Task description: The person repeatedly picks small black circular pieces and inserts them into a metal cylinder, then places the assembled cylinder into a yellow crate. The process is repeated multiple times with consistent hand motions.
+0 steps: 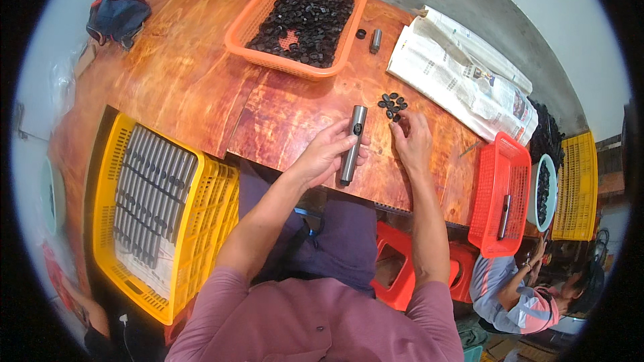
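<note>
My left hand (327, 154) is closed around a grey metal tube (353, 149), held slantwise above the table's front edge. A black piece sits in the tube's side near the thumb, and its lower end is black too. My right hand (412, 144) is at a little pile of black caps (387, 102), to the right of the tube. Its thumb and forefinger pinch a small black cap (396, 118) at the near side of the pile. Farther back, a short metal tube (376, 41) stands beside a single black ring (361, 33).
An orange basket (238, 50) of black caps stands at the back. Newspaper (463, 74) lies right of it. A yellow crate (194, 228) with rows of metal tubes is at left. A red basket (493, 214) holds one tube. Another person (516, 288) sits at lower right.
</note>
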`<state>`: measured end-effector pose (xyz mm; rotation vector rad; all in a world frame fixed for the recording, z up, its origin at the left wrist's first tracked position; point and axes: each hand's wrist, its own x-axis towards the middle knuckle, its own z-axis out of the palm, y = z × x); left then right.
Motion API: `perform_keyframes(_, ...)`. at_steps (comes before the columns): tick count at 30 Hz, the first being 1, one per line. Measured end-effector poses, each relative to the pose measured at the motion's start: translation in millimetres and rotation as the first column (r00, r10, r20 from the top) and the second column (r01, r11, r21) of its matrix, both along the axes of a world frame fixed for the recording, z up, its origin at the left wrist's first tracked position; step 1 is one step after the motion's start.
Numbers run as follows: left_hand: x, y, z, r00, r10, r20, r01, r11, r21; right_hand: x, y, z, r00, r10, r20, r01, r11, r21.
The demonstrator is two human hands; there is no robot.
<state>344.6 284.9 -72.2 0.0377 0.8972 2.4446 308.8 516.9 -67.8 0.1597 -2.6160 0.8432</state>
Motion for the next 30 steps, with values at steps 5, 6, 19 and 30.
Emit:
perform_keyframes(5, -0.4, -2.6, -4.1, 1.0, -0.025, -0.016, 0.025, 0.999, 0.033, -0.6, 1.6, -1.2, 1.0, -0.019, 0.02, 0.02, 0.999, -0.044)
perform_keyframes(6, -0.3, -2.9, -3.9, 1.0, -0.025, -0.014, 0.025, 0.999, 0.026, -1.0, 2.6, -2.3, 1.0, -0.015, 0.023, 0.016, 0.998, -0.053)
perform_keyframes(19, 2.4, -6.1, -7.4, 1.0, 0.01, 0.008, -0.01, 1.0, -0.004, -0.1, 4.9, -10.3, 1.0, 0.006, 0.015, -0.004, 0.996, -0.088)
perform_keyframes(30, 2.4, -8.1, -0.6, 1.0, -0.012, 0.008, 0.011, 0.997, 0.079, 1.2, 2.2, -2.1, 0.999, -0.005, 0.037, 0.007, 0.999, -0.051)
